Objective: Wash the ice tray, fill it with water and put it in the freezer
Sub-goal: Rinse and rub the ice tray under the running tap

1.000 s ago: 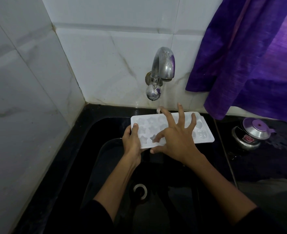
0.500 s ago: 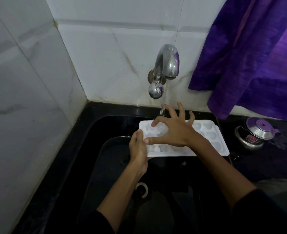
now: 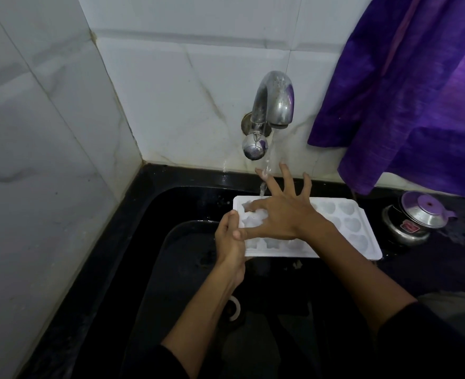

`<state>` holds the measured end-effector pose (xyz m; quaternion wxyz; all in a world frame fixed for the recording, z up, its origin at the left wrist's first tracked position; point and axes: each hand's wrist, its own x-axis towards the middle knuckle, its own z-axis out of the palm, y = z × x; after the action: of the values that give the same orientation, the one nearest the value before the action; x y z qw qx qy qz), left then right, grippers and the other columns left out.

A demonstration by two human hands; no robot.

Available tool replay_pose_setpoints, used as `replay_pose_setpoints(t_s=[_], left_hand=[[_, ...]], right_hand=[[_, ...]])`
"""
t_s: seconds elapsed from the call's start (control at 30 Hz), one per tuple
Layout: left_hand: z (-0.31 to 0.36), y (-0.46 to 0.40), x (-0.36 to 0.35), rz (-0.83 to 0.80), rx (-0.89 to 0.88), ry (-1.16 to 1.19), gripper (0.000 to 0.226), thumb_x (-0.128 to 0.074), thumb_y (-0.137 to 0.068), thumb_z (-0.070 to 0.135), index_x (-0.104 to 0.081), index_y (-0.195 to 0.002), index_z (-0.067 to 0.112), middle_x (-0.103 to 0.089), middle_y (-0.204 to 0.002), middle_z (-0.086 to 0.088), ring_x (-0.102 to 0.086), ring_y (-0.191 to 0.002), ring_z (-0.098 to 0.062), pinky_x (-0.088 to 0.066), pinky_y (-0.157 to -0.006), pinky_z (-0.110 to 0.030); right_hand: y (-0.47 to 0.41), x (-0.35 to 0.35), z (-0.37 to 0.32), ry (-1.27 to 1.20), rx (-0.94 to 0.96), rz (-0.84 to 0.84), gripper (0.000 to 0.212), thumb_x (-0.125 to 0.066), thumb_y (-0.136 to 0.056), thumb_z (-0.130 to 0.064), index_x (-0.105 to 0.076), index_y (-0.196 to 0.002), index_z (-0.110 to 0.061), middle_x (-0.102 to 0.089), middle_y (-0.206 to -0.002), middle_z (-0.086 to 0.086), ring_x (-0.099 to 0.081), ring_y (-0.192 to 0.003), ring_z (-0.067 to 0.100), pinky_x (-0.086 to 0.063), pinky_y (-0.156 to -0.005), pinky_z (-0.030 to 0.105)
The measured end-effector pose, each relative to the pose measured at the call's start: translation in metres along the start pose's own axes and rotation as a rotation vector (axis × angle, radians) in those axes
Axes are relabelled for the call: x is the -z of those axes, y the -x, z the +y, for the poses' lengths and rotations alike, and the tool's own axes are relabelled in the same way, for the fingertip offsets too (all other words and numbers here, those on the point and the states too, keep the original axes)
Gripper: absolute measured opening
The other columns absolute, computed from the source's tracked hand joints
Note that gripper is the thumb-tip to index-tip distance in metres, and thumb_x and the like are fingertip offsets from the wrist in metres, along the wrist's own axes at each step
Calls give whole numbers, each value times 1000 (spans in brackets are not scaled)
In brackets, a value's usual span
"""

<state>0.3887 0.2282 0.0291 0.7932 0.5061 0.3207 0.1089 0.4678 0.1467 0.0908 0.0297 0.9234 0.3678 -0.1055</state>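
Since earlier, ice tray slid right under the tap stream over the sink, my left hand clenched on its left edge, right hand splayed rubbing cells; wet edge could slip from my grip.

Ice tray: white plastic, matt, wet, smooth moulded cavities. Tap: metal, dull chrome finish, water-spotted, reflective knob. Sink: black, glossy, smooth, wet sheen along rim. Wall tiles: white marble-look, polished, grey veining, stained grout. Curtain: purple woven cloth, slight sheen, visible slubbed texture. Pot: shiny metal, brushed lid, purple plastic knob.
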Motion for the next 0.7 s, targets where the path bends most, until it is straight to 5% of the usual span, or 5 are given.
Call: replay_pose_setpoints(t_s=[0.17, 0.3, 0.47, 0.57, 0.7], left_hand=[[-2, 0, 2, 26, 1, 5, 29, -41, -99, 36, -66, -95, 20, -68, -107, -15, -61, -106, -37, -47, -95, -57], [-1, -1, 5, 7, 8, 34, 28, -41, -99, 32, -64, -92, 17, -69, -92, -10, -63, -88, -30, -52, -81, -45], [-6, 2, 11, 9, 2, 31, 29, -41, -100, 32, -63, -96, 14, -69, -87, -6, -64, -81, -23, -53, -73, -37], [-6, -1, 13, 20, 0, 30, 28, -41, -100, 32, -63, -97, 14, -70, -88, -7, -65, -78, -20, -54, -71, -36], [-4, 0, 14, 32, 4, 26, 33, -41, -100, 33, -61, -111, 9, -69, -102, -14, -64, -91, -27, -52, -83, -43]], right_hand=[[-1, 2, -4, -13, 3, 33, 70, -46, -61, -87, -56, -118, -48, 18, -158, -1, 33, -136, 35, 20, -101, 66], [0, -1, -7, 5, 11, -21, 73, -42, -66, -86, -47, -130, -49, 18, -158, -3, 33, -137, 34, 20, -101, 65], [5, -7, -7, -148, -8, 167, 72, -54, -49, -90, -59, -104, -43, 5, -158, -5, 26, -140, 29, 16, -105, 62], [11, -16, -10, -177, 6, 244, 82, -34, -42, -96, -59, -98, -41, -2, -158, -6, 21, -141, 27, 14, -107, 62], [19, -19, -16, -121, 21, 105, 75, -23, -57, -89, -60, -110, -50, 12, -158, -8, 31, -138, 28, 20, -105, 61]])
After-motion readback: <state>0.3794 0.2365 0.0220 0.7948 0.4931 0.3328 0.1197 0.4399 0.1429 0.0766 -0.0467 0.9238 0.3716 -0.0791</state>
